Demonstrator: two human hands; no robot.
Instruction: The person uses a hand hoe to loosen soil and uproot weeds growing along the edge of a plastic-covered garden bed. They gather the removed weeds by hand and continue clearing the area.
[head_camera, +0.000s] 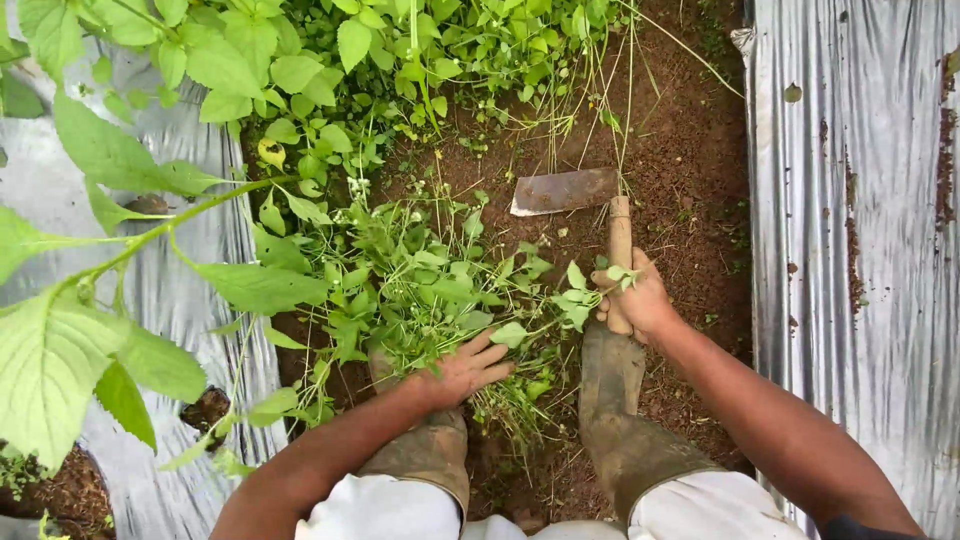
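Observation:
My left hand (462, 370) presses down on a bunch of green weeds (425, 285) in the soil furrow, fingers spread over the stems. My right hand (637, 300) is closed around the wooden handle (620, 235) of a short hoe. The hoe's flat rusty metal blade (565, 190) rests on the bare brown soil (680, 170) just ahead. A few weed leaves lie across my right fingers. Both my muddy boots (615, 400) stand in the furrow below the hands.
Silver plastic mulch sheeting (860, 250) covers the raised bed on the right and another sheet (185, 240) on the left. A large-leafed green plant (110, 300) overhangs the left side. Dense weeds (440, 40) fill the far end of the furrow.

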